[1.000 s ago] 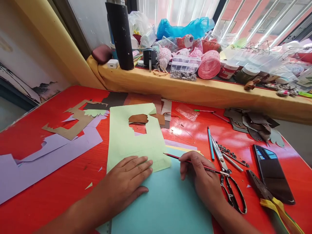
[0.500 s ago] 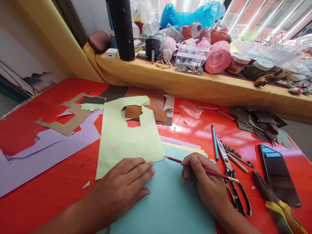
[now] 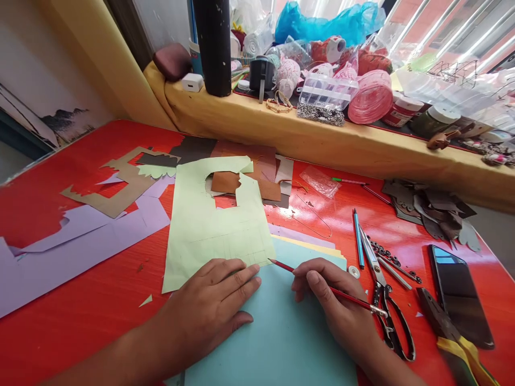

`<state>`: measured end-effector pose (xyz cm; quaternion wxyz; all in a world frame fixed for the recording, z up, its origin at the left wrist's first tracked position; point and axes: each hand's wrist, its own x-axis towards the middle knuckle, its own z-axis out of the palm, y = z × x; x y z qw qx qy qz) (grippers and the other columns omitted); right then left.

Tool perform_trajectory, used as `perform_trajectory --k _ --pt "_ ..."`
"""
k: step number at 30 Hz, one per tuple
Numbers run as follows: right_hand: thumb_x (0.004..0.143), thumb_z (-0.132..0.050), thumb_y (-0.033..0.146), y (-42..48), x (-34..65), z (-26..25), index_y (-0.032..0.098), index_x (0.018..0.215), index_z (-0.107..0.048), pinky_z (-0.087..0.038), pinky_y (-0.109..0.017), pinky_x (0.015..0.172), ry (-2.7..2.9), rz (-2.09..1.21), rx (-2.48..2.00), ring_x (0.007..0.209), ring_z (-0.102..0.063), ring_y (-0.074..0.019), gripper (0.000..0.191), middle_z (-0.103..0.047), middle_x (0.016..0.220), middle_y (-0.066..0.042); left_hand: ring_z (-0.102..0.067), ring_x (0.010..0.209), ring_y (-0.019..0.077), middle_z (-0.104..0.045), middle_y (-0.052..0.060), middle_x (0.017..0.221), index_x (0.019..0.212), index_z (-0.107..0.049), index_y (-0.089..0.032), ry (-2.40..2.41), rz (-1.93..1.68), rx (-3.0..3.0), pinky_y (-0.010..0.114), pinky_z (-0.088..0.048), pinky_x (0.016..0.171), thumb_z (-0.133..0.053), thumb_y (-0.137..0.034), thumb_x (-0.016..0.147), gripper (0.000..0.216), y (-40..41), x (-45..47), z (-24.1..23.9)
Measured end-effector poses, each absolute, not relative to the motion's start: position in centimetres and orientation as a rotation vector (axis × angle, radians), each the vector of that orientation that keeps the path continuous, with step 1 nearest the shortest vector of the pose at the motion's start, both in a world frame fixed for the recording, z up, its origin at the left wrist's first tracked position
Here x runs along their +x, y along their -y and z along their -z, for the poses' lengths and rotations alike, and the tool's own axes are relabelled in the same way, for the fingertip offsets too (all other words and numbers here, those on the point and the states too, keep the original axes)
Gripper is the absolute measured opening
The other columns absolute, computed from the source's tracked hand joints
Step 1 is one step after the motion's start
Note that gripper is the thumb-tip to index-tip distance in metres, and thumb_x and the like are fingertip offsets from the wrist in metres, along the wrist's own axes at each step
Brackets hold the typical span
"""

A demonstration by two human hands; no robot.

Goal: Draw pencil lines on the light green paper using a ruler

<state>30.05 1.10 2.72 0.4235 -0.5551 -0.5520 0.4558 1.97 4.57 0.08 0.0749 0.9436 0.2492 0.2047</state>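
Note:
My left hand (image 3: pixel 209 305) lies flat with its fingers stretched out, pressing on the near edge of a pale green paper sheet (image 3: pixel 209 225) that has a cut-out hole near its top. The green sheet overlaps a light blue sheet (image 3: pixel 277 338) lying in front of me. My right hand (image 3: pixel 333 305) is closed on a red pencil (image 3: pixel 322 285). The pencil's tip rests at the green sheet's near right corner, close to my left fingertips.
Scissors (image 3: pixel 382 300), a blue pencil (image 3: pixel 357 237), pliers with yellow handles (image 3: pixel 446 332) and a black phone (image 3: pixel 458 295) lie to the right on the red table (image 3: pixel 80 300). Lilac and brown paper scraps (image 3: pixel 116 187) lie left. A cluttered yellow ledge (image 3: pixel 314 139) runs behind.
The green sheet has slid and turned slightly under my left hand. My right hand has moved the pencil tip closer to the sheet's corner. The camera has shifted a little.

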Motion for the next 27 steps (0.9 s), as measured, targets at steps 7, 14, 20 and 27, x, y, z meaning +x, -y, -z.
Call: perform_trajectory --k 7,14,20,27 --pt "0.111 -0.065 0.054 -1.06 29.91 -2.70 0.023 0.096 -0.083 -0.060 -0.030 0.063 1.403 -1.153 -1.395 0.064 -0.076 -0.0203 0.040 -0.082 0.078 -0.005 -0.070 0.126 0.0307 -0.073 0.009 0.150 0.141 -0.070 -0.014 -0.744 -0.637 2.837 0.048 -0.060 0.103 -0.050 -0.030 0.118 0.035 -4.89 2.04 -0.87" --pt "0.111 -0.064 0.055 -1.17 29.95 -2.94 0.023 0.095 -0.084 -0.059 -0.029 0.064 1.468 -1.122 -1.413 0.065 -0.076 -0.0202 0.041 -0.081 0.077 -0.004 -0.069 0.128 0.0306 -0.072 0.009 0.152 0.142 -0.070 -0.015 -0.750 -0.638 2.807 0.048 -0.059 0.105 -0.052 -0.028 0.117 0.034 -4.80 2.06 -0.68" --pt "0.112 -0.062 0.052 -1.33 29.93 -3.08 0.023 0.094 -0.084 -0.060 -0.028 0.064 1.538 -1.075 -1.412 0.065 -0.075 -0.0201 0.041 -0.080 0.075 -0.004 -0.068 0.128 0.0294 -0.074 0.009 0.148 0.139 -0.071 -0.014 -0.745 -0.673 2.794 0.046 -0.056 0.108 -0.057 -0.027 0.115 0.030 -4.80 2.14 -0.77" --pt "0.113 -0.063 0.041 -1.26 30.01 -2.83 0.025 0.097 -0.083 -0.059 -0.024 0.064 1.595 -1.049 -1.360 0.066 -0.075 -0.0167 0.030 -0.080 0.077 -0.002 -0.067 0.128 0.0274 -0.077 0.007 0.141 0.136 -0.072 -0.014 -0.769 -0.733 2.782 0.044 -0.050 0.110 -0.046 -0.025 0.120 0.033 -4.75 2.33 -0.93"
